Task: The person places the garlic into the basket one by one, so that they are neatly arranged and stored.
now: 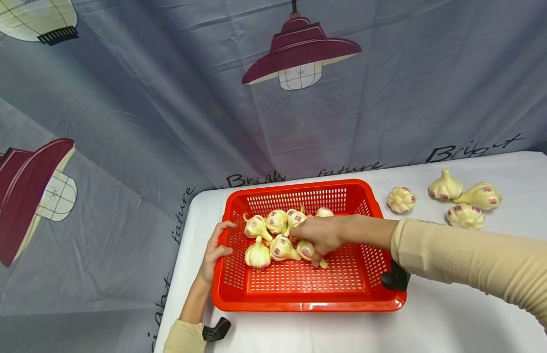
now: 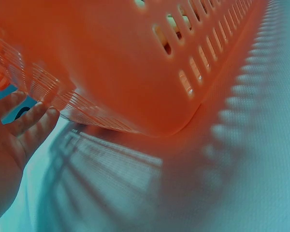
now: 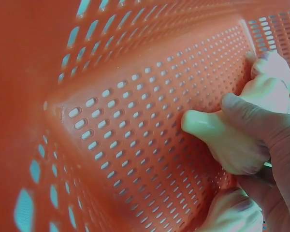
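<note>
A red perforated plastic basket stands on the white table, with several garlic bulbs lying in its left and middle part. My left hand holds the basket's left rim; in the left wrist view its fingers lie against the outside of the wall. Inside the basket, my right hand pinches a garlic bulb between thumb and fingers, its stem pointing toward the bare part of the basket floor. Another bulb lies close below that hand in the right wrist view. The hand partly covers the bulbs in the head view.
Right of the basket, a single garlic bulb lies on the table. Farther right is a loose group of bulbs. A grey cloth printed with lamps hangs behind and to the left of the table.
</note>
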Demonstrator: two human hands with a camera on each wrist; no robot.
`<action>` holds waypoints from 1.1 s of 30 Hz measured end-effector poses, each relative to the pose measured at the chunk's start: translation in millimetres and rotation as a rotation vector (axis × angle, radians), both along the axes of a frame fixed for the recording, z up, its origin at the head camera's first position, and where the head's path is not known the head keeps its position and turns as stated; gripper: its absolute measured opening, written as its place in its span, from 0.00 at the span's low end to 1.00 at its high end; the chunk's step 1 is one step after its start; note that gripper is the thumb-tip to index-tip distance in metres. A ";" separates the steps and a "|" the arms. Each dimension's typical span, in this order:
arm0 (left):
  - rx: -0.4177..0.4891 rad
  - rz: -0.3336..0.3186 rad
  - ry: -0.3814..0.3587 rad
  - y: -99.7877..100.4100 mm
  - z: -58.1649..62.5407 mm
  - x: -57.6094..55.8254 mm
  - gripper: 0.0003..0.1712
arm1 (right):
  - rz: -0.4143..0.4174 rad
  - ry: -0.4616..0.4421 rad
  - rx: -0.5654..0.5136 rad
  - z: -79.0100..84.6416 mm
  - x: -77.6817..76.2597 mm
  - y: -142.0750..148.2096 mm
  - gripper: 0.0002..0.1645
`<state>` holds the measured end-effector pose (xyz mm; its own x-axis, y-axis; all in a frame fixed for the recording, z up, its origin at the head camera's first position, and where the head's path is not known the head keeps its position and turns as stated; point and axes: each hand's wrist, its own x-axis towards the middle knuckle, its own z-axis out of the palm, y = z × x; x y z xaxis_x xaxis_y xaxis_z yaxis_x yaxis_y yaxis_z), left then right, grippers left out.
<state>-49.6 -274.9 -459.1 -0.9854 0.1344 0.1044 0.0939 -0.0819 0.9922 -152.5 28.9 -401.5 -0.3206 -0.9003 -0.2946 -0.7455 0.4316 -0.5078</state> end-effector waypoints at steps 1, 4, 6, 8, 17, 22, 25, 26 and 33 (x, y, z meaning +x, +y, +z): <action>-0.001 0.000 0.000 0.0 0.0 -0.2 0.35 | -0.004 0.008 0.005 0.4 0.1 -0.1 0.32; -0.002 0.001 -0.002 0.2 0.2 -0.5 0.35 | 0.006 0.063 0.002 1.1 0.4 -0.9 0.30; 0.000 0.002 -0.005 0.1 0.3 -0.5 0.35 | 0.018 0.102 -0.008 0.9 1.0 -2.1 0.28; 0.002 0.002 -0.008 -0.1 0.4 -0.8 0.34 | 0.026 0.135 -0.026 0.9 1.9 -3.3 0.26; 0.005 -0.002 -0.007 0.3 1.1 0.0 0.34 | -0.002 0.136 0.007 9.6 5.6 -4.2 0.28; -0.009 0.005 -0.008 -0.1 1.2 1.3 0.35 | -0.024 0.135 0.026 26.8 4.8 -4.2 0.33; -0.014 0.013 -0.010 -0.4 1.4 1.6 0.35 | -0.015 0.149 -0.002 37.9 3.4 -4.8 0.31; -0.015 0.015 -0.011 -0.5 1.4 1.5 0.35 | -0.009 0.160 -0.012 41.4 2.7 -5.0 0.30; -0.016 0.006 -0.005 0.1 1.0 0.5 0.35 | -0.003 0.215 -0.073 68.8 -0.4 -5.3 0.35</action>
<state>-49.1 -274.8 -458.1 -0.9866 0.1306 0.0976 0.0897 -0.0652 0.9938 -152.9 23.6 -332.7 -0.3712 -0.9159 -0.1530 -0.8390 0.4014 -0.3674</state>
